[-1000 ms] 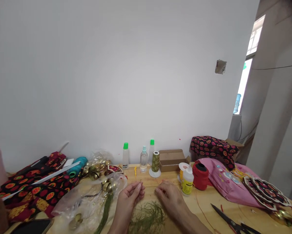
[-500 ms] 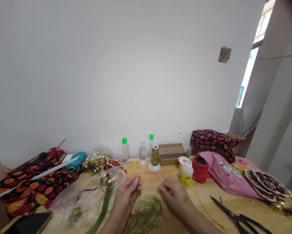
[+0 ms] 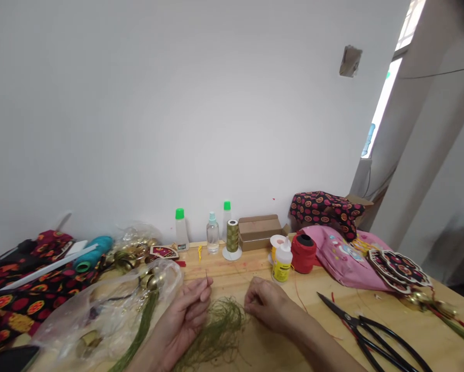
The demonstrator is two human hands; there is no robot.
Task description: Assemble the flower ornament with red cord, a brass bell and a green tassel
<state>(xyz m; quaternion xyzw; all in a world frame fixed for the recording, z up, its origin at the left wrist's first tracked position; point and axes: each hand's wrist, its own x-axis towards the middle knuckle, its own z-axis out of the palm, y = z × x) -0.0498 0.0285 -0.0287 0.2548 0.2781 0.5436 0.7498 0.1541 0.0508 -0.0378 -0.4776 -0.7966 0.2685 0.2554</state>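
Observation:
My left hand (image 3: 185, 312) rests palm up on the wooden table (image 3: 251, 268), with thumb and forefinger pinched on a thin needle (image 3: 206, 274) that points up. My right hand (image 3: 266, 305) lies curled on the table, its fingertips pinched at the edge of a loose tangle of green thread (image 3: 216, 330) between both hands. Whether a strand is in that pinch I cannot make out. Behind the hands an olive thread spool (image 3: 232, 237) stands upright.
A clear plastic bag with brass bells (image 3: 100, 310) lies to the left, patterned fabric (image 3: 18, 294) beyond it. Glue bottles (image 3: 181, 229), a cardboard box (image 3: 260, 231), a red spool (image 3: 304, 253) and a yellow-labelled bottle (image 3: 282, 263) line the back. Black scissors (image 3: 367, 330) lie at the right.
The view has shifted right and tilted down, so everything has moved left in the frame. Both hands sit lower over the green thread, and the left hand still pinches the needle.

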